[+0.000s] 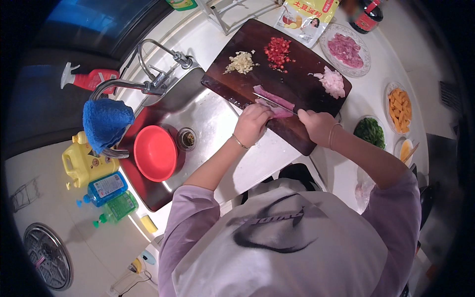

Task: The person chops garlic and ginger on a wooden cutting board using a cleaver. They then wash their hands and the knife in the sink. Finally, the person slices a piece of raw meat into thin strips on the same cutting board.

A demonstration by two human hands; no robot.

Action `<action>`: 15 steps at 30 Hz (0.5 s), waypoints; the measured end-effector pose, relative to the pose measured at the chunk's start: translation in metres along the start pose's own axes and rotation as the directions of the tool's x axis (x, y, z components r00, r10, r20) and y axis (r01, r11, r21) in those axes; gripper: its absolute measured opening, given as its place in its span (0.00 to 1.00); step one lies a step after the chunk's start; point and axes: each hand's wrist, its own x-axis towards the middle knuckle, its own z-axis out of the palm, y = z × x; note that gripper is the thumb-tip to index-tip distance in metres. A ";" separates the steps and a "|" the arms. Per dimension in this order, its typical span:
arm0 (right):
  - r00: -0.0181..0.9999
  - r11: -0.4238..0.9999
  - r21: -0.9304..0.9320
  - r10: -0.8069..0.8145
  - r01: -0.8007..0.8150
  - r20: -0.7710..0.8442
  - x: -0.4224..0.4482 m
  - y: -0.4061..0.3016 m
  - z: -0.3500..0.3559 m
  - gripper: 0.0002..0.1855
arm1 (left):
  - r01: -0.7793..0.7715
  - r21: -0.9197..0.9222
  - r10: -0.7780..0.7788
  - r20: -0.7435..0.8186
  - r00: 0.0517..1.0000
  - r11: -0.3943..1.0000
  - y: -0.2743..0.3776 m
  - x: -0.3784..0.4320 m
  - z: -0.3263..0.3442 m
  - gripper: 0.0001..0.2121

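Observation:
My right hand [320, 128] grips the handle of a kitchen knife [272, 103], its thin blade seen almost edge-on. On the blade's far side lies a long strip of raw meat [274, 97]. My left hand [253, 124] presses with bent fingers on a second piece of raw meat [281, 112], on the near side of the blade. Both pieces rest on a dark wooden cutting board [237, 87]. Farther up the board are chopped garlic [241, 62], chopped red chili [277, 52] and a heap of pale, fatty meat pieces [331, 82]. My fingers partly hide the second piece.
The board overhangs a steel sink [207, 111] holding a red basin [155, 153]. A faucet draped with a blue cloth [107, 122] stands left. Right are plates of sliced meat [345, 51] and orange strips [399, 110], plus a bowl of greens [370, 133]. A soy-sauce-like bottle [367, 18] stands beyond.

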 end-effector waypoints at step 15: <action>0.994 0.981 0.193 0.045 -0.025 -0.102 -0.027 0.021 -0.017 0.06 | 0.057 0.127 -0.060 0.013 0.998 0.990 0.003 0.004 -0.007 0.11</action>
